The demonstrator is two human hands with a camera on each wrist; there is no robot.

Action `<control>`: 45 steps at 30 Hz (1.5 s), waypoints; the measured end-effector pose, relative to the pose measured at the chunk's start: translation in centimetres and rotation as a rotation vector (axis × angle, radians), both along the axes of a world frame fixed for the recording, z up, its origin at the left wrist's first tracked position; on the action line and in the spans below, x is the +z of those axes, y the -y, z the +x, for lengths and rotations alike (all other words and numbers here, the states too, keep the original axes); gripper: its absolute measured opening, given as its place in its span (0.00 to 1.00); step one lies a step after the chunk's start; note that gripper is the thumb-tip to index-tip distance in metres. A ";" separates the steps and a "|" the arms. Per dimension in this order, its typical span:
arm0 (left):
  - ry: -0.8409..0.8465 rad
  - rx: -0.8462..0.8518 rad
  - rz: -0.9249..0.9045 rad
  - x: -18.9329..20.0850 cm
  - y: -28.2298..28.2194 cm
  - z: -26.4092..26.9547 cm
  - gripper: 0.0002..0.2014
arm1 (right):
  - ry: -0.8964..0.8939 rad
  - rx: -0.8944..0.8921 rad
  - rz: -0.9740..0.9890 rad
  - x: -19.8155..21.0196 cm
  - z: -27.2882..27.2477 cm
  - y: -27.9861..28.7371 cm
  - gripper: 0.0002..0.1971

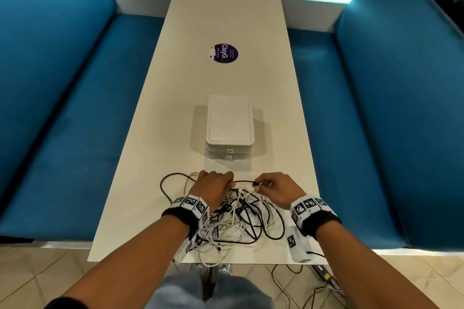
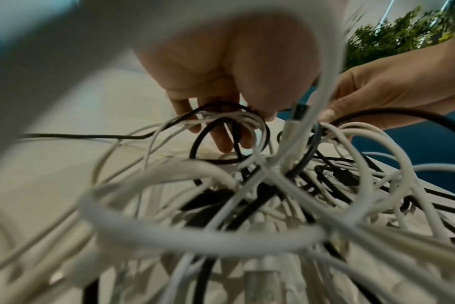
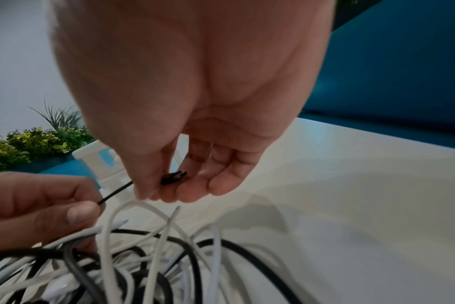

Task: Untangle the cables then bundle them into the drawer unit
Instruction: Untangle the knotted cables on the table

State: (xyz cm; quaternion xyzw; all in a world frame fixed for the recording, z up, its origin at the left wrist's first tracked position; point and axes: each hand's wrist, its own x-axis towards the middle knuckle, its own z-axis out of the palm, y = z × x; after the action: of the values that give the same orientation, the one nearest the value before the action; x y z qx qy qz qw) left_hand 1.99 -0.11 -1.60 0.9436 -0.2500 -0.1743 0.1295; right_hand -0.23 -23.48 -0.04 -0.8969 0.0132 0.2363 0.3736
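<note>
Cables, black and white, lay in one tangled heap at the lower centre of the head view, on the near end of a pale table; a few white loops hung over the near edge. Drawer unit, white, two drawers stacked and both shut, stood on the table just above the heap in that view, apart from it.

Left hand: fingers curled, thumb and forefinger pinching a thin black cable at the upper edge of the heap; other strands ran under the palm.

Right hand: thumb and fingers closed on the same black cable just behind its black plug, which showed between the fingertips at the centre of the right wrist view. A short run of the cable stretched between the two hands, raised off the table.

Both wrists wore black bands carrying white blocks with square printed markers.

Round purple sticker, upper centre of the table. Blue upholstered benches filled the left and right of the head view. Green plants appeared at the upper right of the left wrist view.
</note>
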 end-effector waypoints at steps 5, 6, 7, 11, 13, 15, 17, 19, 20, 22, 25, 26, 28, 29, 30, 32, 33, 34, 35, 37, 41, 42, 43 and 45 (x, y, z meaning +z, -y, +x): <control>0.052 0.032 -0.037 0.0 0.2 -0.5 0.12 | 0.028 -0.017 -0.021 -0.5 -1.2 -0.3 0.06; 0.061 0.036 -0.038 -0.1 0.2 -0.8 0.12 | 0.042 -0.025 -0.026 -0.7 -1.5 -0.5 0.07; 0.083 0.042 -0.052 -0.1 0.2 -0.9 0.12 | 0.064 -0.027 -0.035 -0.8 -1.6 -0.7 0.08; 0.173 0.043 -0.121 -0.3 0.2 -1.1 0.12 | 0.146 -0.039 -0.068 -0.8 -1.7 -1.1 0.09; 0.234 0.047 -0.138 -0.3 0.2 -1.4 0.13 | 0.166 -0.090 -0.046 -0.4 -1.9 -1.3 0.10; 0.256 0.063 -0.143 0.0 0.1 -2.0 0.13 | 0.187 -0.127 -0.008 0.0 -2.4 -1.5 0.12; 0.287 0.061 -0.123 0.3 0.3 -2.2 0.12 | 0.230 -0.084 -0.040 0.5 -2.9 -1.5 0.13; 0.318 0.022 -0.047 0.8 0.4 -2.5 0.11 | 0.249 -0.032 -0.124 0.7 -3.4 -1.2 0.14; 0.335 0.002 -0.004 0.9 0.4 -2.6 0.10 | 0.255 -0.030 -0.157 0.7 -3.7 -0.8 0.14; 0.371 -0.030 0.066 0.8 0.3 -2.9 0.09 | 0.268 -0.056 -0.201 0.7 -4.1 0.3 0.14; 0.439 -0.032 0.133 0.3 0.6 -3.5 0.08 | 0.261 -0.100 -0.213 0.6 -3.9 1.3 0.12; 0.447 -0.027 0.154 0.2 0.9 -3.7 0.09 | 0.266 -0.108 -0.216 0.6 -3.7 1.3 0.12; 0.449 -0.019 0.202 0.1 0.9 -3.9 0.08 | 0.298 -0.132 -0.253 1.0 -3.4 1.3 0.11; 0.452 -0.013 0.225 0.1 0.5 -3.7 0.08 | 0.322 -0.157 -0.276 1.4 -3.2 1.5 0.11; 0.451 -0.002 0.244 0.1 0.0 -3.4 0.08 | 0.340 -0.189 -0.285 1.8 -3.1 2.0 0.11; 0.439 0.024 0.262 0.3 -1.0 -2.8 0.09 | 0.340 -0.251 -0.267 2.3 -3.2 3.2 0.09; 0.434 0.028 0.258 0.6 -1.2 -2.6 0.10 | 0.331 -0.269 -0.242 2.4 -3.3 3.5 0.08; 0.424 0.024 0.247 0.7 -1.1 -2.5 0.10 | 0.320 -0.277 -0.211 2.3 -3.5 3.5 0.06; 0.420 0.020 0.225 0.9 -0.9 -2.6 0.09 | 0.320 -0.280 -0.165 2.2 -3.6 3.1 0.04; 0.432 0.022 0.177 0.9 -0.1 -2.9 0.08 | 0.346 -0.277 -0.043 2.2 -3.9 1.5 0.03; 0.454 -0.013 0.235 0.4 0.8 -4.0 0.08 | 0.381 -0.224 0.069 2.2 -4.2 -1.8 0.03; 0.466 -0.030 0.268 0.4 0.8 -4.3 0.09 | 0.378 -0.197 0.028 2.2 -4.1 -2.4 0.05; 0.475 -0.047 0.299 0.5 0.8 -4.6 0.10 | 0.366 -0.185 0.004 2.1 -3.9 -2.9 0.07; 0.490 -0.065 0.334 0.7 0.7 -5.0 0.11 | 0.322 -0.212 0.099 2.1 -3.6 -4.1 0.09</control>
State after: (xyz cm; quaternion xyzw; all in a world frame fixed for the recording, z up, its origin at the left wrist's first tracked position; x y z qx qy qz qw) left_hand -2.98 -0.79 -0.92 0.9573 -0.2719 0.0159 -0.0974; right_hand -3.88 -19.37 2.07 -0.8972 0.0359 0.0496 0.4374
